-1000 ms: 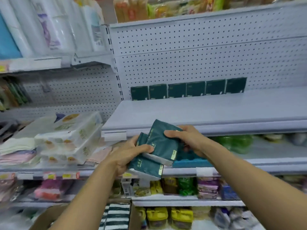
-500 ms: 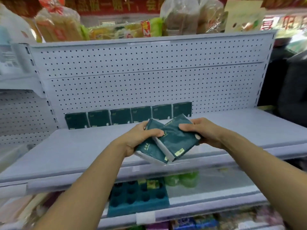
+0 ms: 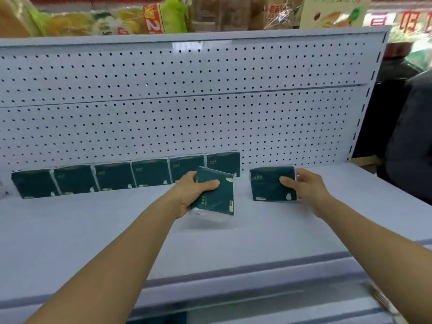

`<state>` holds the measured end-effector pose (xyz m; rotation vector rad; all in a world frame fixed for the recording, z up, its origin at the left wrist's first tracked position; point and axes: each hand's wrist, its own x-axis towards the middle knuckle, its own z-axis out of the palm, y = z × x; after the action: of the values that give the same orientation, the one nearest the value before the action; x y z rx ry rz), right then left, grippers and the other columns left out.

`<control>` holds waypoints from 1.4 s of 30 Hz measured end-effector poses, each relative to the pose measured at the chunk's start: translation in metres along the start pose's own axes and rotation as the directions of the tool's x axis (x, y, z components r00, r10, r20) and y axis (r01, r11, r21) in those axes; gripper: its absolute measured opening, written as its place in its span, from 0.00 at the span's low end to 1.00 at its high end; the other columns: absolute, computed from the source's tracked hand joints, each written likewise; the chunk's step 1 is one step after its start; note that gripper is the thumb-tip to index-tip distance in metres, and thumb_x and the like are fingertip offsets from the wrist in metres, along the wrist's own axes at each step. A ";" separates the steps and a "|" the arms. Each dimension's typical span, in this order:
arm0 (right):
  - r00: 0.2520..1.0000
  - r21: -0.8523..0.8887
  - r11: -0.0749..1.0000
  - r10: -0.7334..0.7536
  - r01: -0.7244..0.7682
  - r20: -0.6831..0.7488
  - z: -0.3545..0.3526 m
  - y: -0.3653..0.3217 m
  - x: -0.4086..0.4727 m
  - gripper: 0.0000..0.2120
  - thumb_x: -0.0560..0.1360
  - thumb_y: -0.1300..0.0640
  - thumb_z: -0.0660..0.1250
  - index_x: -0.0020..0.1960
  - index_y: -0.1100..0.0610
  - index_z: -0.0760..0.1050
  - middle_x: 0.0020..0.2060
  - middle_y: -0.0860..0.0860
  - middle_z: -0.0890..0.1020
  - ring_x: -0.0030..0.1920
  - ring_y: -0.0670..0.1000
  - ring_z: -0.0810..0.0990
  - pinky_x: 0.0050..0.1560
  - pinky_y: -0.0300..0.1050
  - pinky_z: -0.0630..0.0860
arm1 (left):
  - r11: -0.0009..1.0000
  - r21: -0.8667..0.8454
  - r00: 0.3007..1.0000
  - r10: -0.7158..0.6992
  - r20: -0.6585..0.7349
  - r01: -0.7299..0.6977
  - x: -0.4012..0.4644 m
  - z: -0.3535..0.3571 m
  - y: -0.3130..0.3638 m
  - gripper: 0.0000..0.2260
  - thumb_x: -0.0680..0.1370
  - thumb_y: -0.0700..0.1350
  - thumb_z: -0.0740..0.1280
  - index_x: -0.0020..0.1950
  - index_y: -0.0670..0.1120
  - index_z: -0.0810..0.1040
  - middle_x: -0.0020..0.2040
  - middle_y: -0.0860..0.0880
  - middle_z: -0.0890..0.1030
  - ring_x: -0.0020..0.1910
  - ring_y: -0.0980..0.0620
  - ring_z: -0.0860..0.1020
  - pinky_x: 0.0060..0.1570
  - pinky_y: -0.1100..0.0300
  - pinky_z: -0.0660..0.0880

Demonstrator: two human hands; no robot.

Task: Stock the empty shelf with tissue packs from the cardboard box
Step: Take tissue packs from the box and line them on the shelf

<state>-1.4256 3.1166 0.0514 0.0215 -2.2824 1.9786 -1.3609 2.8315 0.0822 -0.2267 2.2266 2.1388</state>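
Several dark green tissue packs [image 3: 112,178] stand upright in a row against the pegboard at the back of the pale shelf [image 3: 93,230]. My left hand [image 3: 189,190] grips a tilted green pack [image 3: 216,192] just above the shelf, in front of the row's right end. My right hand [image 3: 304,187] holds another green pack [image 3: 268,185] upright on the shelf, a short gap to the right of the row. The cardboard box is out of view.
A white pegboard back panel [image 3: 187,101] rises behind the shelf. Bagged snacks [image 3: 117,19] sit on top of the unit. A dark shape [image 3: 409,148] stands past the shelf's right end. The shelf's front lip [image 3: 233,277] runs across below my arms.
Both hands moved from in front of the shelf edge onto the shelf. The two packs held together have separated: the right one now stands beside the row, the left stays tilted in my grip.
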 end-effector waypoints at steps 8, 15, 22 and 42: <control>0.998 -0.117 0.993 -0.034 0.027 -0.058 0.003 0.020 0.077 0.08 0.73 0.60 0.73 0.51 0.61 0.79 0.38 0.55 0.79 0.37 0.54 0.75 0.37 0.44 0.72 | 0.998 0.055 1.000 0.013 -0.019 -0.012 0.061 0.001 -0.002 0.22 0.71 0.44 0.78 0.61 0.43 0.76 0.51 0.45 0.85 0.47 0.48 0.85 0.41 0.57 0.81; 0.994 -0.129 0.989 -0.079 0.069 -0.075 0.026 0.024 0.126 0.08 0.74 0.62 0.72 0.52 0.59 0.79 0.44 0.59 0.83 0.44 0.59 0.81 0.47 0.52 0.80 | 0.993 0.122 0.998 -0.001 0.070 -0.008 0.108 -0.003 -0.002 0.17 0.73 0.45 0.76 0.60 0.46 0.78 0.50 0.47 0.86 0.49 0.47 0.85 0.52 0.51 0.81; 0.990 -0.104 0.988 -0.120 0.112 -0.077 0.040 0.026 0.147 0.11 0.75 0.63 0.71 0.55 0.52 0.77 0.48 0.56 0.83 0.49 0.58 0.82 0.48 0.53 0.81 | 0.995 0.097 0.992 -0.004 0.123 -0.008 0.131 -0.008 -0.004 0.21 0.73 0.45 0.76 0.64 0.45 0.76 0.53 0.46 0.85 0.51 0.46 0.84 0.55 0.48 0.80; 0.883 -0.198 0.961 -0.081 0.192 0.462 0.063 -0.029 0.082 0.15 0.71 0.44 0.73 0.55 0.48 0.78 0.47 0.47 0.84 0.45 0.41 0.81 0.44 0.34 0.73 | 0.981 0.172 0.964 0.048 0.263 -0.095 0.108 0.024 0.019 0.14 0.78 0.54 0.68 0.60 0.48 0.80 0.53 0.47 0.85 0.51 0.48 0.84 0.49 0.56 0.81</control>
<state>-1.5095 3.0561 0.0800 0.6709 -2.6885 1.7538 -1.4718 2.8477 0.0857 0.1356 2.2862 1.8523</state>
